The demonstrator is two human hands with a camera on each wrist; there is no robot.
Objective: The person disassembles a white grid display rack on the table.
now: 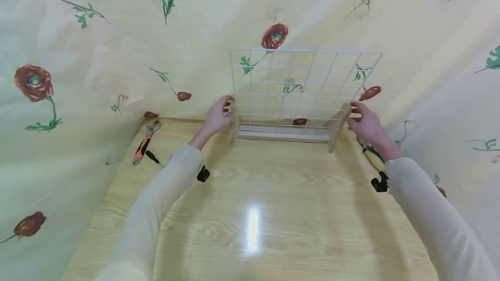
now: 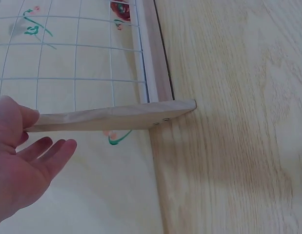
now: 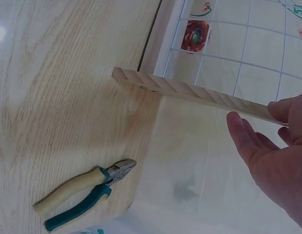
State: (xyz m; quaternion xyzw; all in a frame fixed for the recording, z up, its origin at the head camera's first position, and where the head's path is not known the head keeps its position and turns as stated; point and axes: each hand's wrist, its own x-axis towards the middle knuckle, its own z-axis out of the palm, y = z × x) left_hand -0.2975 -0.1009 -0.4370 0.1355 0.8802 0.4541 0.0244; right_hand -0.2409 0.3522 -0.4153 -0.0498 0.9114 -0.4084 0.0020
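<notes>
The left hand point(image 1: 218, 117) pinches the upper end of the left side piece point(image 1: 236, 127) between thumb and forefinger, its other fingers spread loosely below; the right hand point(image 1: 367, 124) grips the end of the right side piece point(image 1: 339, 129) in much the same way, thumb on top. Between these two wooden uprights stands a white wire grid point(image 1: 300, 83), leaning back toward the flowered covering point(image 1: 195, 55), with a wooden rail point(image 1: 283, 135) joining the uprights low down, along the far edge of the table point(image 1: 273, 194). The frame looks mostly put together: two screw heads point(image 2: 165, 119) show in the outer face of each upright, level with the rail. Whether the grid is fastened at its upper points, or anything remains to tighten, I cannot tell. The tools lie apart from the frame: an adjustable wrench point(image 1: 144, 143) and a screwdriver point(image 1: 152, 156) by the table's far left corner, pliers point(image 3: 110, 178) by the far right corner, near the right wrist. Behind the frame there is little room before the covering; the widest open space runs forward from the rail, between the forearms.
</notes>
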